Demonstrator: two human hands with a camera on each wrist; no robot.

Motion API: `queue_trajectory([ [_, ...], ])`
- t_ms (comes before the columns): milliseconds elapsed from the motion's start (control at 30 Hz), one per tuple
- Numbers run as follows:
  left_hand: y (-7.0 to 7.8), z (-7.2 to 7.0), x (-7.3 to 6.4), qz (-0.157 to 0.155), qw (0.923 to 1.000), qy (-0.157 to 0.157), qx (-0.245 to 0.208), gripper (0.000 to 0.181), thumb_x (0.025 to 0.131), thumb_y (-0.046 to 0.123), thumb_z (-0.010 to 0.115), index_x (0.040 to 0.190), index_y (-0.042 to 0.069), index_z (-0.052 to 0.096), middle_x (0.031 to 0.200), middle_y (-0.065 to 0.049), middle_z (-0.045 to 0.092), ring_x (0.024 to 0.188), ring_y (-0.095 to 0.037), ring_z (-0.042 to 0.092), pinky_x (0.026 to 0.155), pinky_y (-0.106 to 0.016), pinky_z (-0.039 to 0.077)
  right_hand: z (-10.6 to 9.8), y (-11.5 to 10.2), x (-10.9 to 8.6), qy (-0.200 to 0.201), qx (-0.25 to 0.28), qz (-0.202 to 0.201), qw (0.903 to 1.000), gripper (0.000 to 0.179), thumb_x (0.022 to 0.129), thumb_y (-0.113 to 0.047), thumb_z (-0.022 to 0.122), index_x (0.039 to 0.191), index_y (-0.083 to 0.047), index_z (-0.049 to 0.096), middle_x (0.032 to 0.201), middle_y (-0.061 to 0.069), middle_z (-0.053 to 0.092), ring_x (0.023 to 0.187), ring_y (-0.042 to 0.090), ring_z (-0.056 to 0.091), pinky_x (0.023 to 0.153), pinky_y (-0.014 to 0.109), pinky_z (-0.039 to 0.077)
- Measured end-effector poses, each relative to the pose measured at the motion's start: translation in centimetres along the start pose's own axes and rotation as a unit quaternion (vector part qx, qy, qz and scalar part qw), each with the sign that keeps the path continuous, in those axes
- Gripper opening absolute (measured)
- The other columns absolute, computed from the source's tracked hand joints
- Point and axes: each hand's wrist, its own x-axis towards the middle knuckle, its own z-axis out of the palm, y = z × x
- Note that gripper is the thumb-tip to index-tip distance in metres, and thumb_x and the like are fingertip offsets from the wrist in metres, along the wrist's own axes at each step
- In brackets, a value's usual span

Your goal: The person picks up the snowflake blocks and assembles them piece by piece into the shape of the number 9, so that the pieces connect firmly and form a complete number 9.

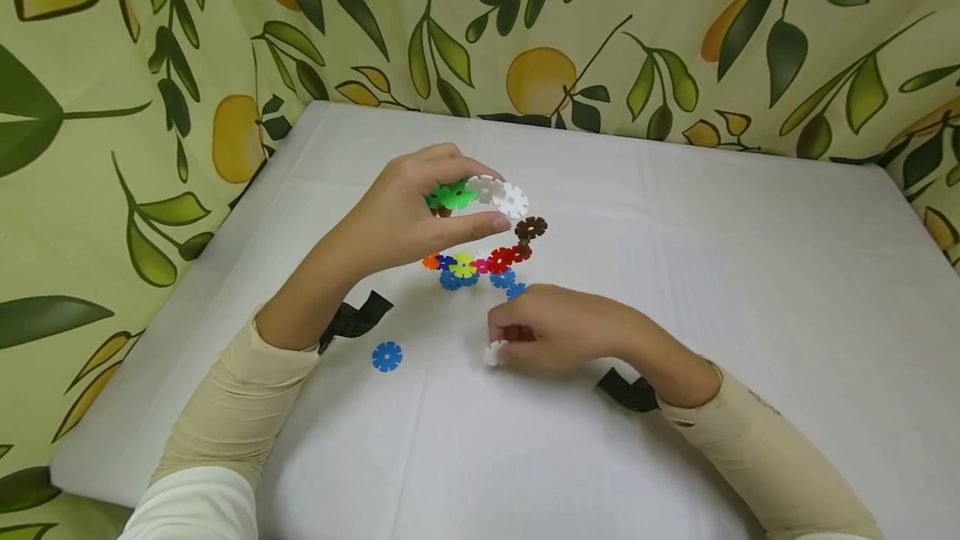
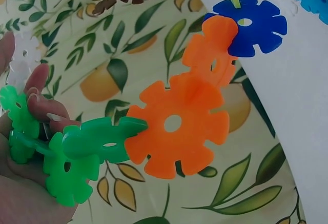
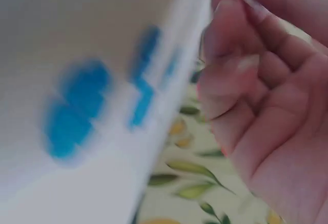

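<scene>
My left hand [image 1: 408, 211] holds a loop of interlocked notched plastic discs by its green discs [image 1: 458, 195] and white discs [image 1: 512, 201]. Brown discs [image 1: 531, 228], red discs [image 1: 501, 261] and a yellow disc [image 1: 463, 266] follow round the ring, with blue discs [image 1: 453, 280] below. The left wrist view shows a large orange disc [image 2: 174, 124] joined between green and dark blue ones. Lower and to the right, my right hand [image 1: 566, 327] pinches a white notched disc [image 1: 492, 353] between thumb and curled fingers; its fingertips hide part of that disc.
A loose blue disc [image 1: 387, 357] lies flat on the white-covered table [image 1: 750, 290], left of my right hand. Black straps hang by both wrists, one strap [image 1: 363, 317] at the left and another strap [image 1: 628, 392] at the right. A leaf-patterned curtain [image 1: 637, 15] surrounds the table's back and sides.
</scene>
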Motion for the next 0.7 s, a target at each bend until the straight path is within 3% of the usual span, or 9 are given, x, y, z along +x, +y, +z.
queue_trajectory([
  [67,0.1,0.0,0.1,0.003,1.0000,0.000,-0.004,0.038,0.082,0.029,0.085,0.114,0.010,0.074,0.095,0.002,0.060,0.076,-0.013,0.053,0.061,-0.029,0.047,-1.2,-0.4,-0.8,0.063,0.014,-0.027,0.9975,0.007,0.096,-0.013,0.069,0.091,-0.018,0.067,0.074,-0.013,0.058,0.065,0.005,0.052,0.060,0.026,0.047],
  [133,0.1,0.1,0.1,0.000,1.0000,-0.003,-0.009,0.038,0.083,0.029,0.085,0.114,0.010,0.074,0.097,0.001,0.061,0.078,-0.013,0.054,0.062,-0.029,0.049,-2.4,-0.8,-1.7,0.149,0.023,-0.049,0.9874,0.005,0.095,-0.008,0.068,0.094,-0.013,0.068,0.078,-0.012,0.062,0.066,0.007,0.056,0.059,0.026,0.049],
  [233,0.1,0.3,0.1,-0.012,0.9997,-0.010,-0.017,0.037,0.084,0.028,0.084,0.114,0.008,0.073,0.100,0.001,0.063,0.082,-0.013,0.056,0.065,-0.029,0.052,-3.8,-1.1,-2.8,0.274,0.014,-0.054,0.9600,0.007,0.094,-0.002,0.068,0.097,-0.008,0.068,0.080,-0.009,0.065,0.069,0.010,0.059,0.060,0.024,0.052],
  [333,0.1,0.4,0.1,-0.018,0.9994,-0.017,-0.026,0.037,0.085,0.027,0.083,0.115,0.007,0.072,0.104,0.001,0.064,0.087,-0.013,0.058,0.070,-0.030,0.054,-4.4,-1.2,-3.4,0.346,0.007,-0.038,0.9376,0.008,0.093,0.001,0.068,0.097,-0.005,0.068,0.081,-0.006,0.066,0.069,0.011,0.060,0.062,0.022,0.052],
  [433,0.1,0.6,0.1,-0.013,0.9990,-0.024,-0.036,0.037,0.086,0.025,0.082,0.116,0.007,0.072,0.107,0.001,0.066,0.092,-0.013,0.059,0.074,-0.029,0.055,-4.6,-1.3,-3.5,0.362,0.004,-0.025,0.9318,0.005,0.094,0.000,0.067,0.097,-0.004,0.067,0.082,-0.004,0.067,0.070,0.011,0.061,0.064,0.021,0.053],
  [700,0.1,1.0,0.0,-0.019,0.9980,-0.044,-0.041,0.036,0.088,0.026,0.080,0.119,0.009,0.071,0.108,0.002,0.065,0.094,-0.013,0.060,0.075,-0.028,0.056,-4.6,-1.5,-3.4,0.349,-0.003,-0.023,0.9367,0.005,0.095,-0.001,0.066,0.098,-0.004,0.067,0.082,-0.002,0.066,0.068,0.013,0.058,0.062,0.022,0.052],
])
